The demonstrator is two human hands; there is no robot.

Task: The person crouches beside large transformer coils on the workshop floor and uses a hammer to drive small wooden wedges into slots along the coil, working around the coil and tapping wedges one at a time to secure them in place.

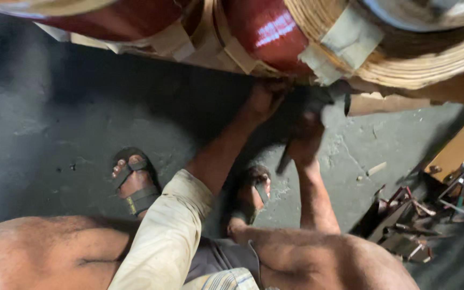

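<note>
The person is crouching over a dark concrete floor (55, 123), w/ both arms reaching up toward the far side, under a big wound coil assembly (318, 37): glossy red windings (267, 32) wrapped in tan paper strips, w/ pale tape patches (345, 43) stuck on. The left hand (264, 99) is pressing against the underside of the assembly, fingers curled up onto its lower edge; whether they are gripping anything is hard to tell in the shadow. The right hand (307, 142) is sitting just right of it, fingers closed around a dark tool handle (284, 158), the handle end poking down and left below the fist; the tool's head is lost in shadow near the coil bottom. A cream sleeve (173, 225) is covering the left upper arm. Two sandalled feet are resting on the floor, one at left (134, 180), one at centre (253, 190). Scrap metal pieces (404, 220) are lying at near right, beside a yellow-brown frame (457, 147).
</note>
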